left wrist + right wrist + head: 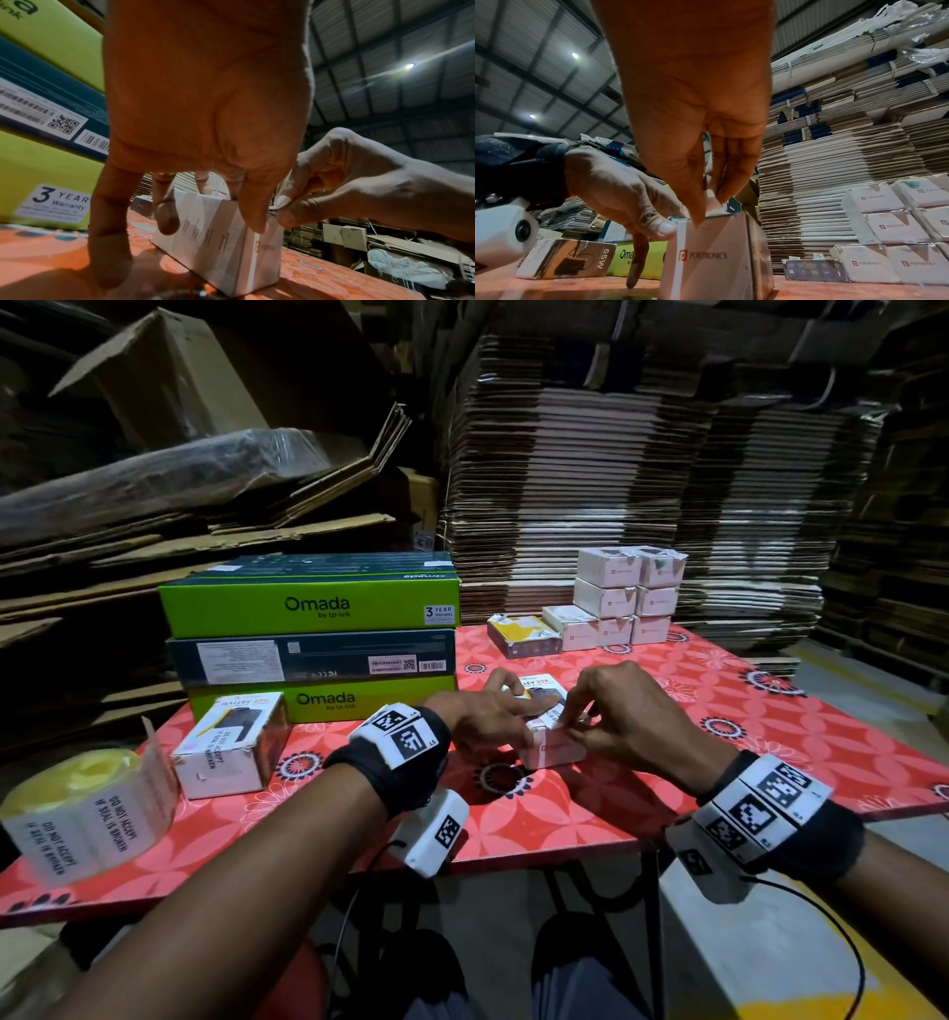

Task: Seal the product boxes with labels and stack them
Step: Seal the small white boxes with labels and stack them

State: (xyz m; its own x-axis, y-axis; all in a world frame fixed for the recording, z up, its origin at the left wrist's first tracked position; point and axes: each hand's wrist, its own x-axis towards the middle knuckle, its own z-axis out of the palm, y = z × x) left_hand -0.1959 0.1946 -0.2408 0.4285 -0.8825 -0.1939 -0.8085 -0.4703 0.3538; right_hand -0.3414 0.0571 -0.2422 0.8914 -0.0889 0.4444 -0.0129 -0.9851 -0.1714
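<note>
A small white Portronics product box (557,749) lies on the red flowered table (565,819), just in front of me. My left hand (518,711) reaches over its top and steadies it, thumb pressed on the near end edge of the box (221,243). My right hand (571,729) pinches a small white seal label (282,200) between thumb and forefinger at the box's top edge (713,253). The label roll (87,814), printed "do not accept if seal is broken", sits at the table's near left corner. Several white boxes are stacked (626,598) at the back right.
Another product box (231,747) lies left of my hands. Three long Omada boxes (313,634) are piled behind it. A dark flat box (524,636) sits beside the white stack. Piles of flattened cartons (642,480) wall in the table's far side.
</note>
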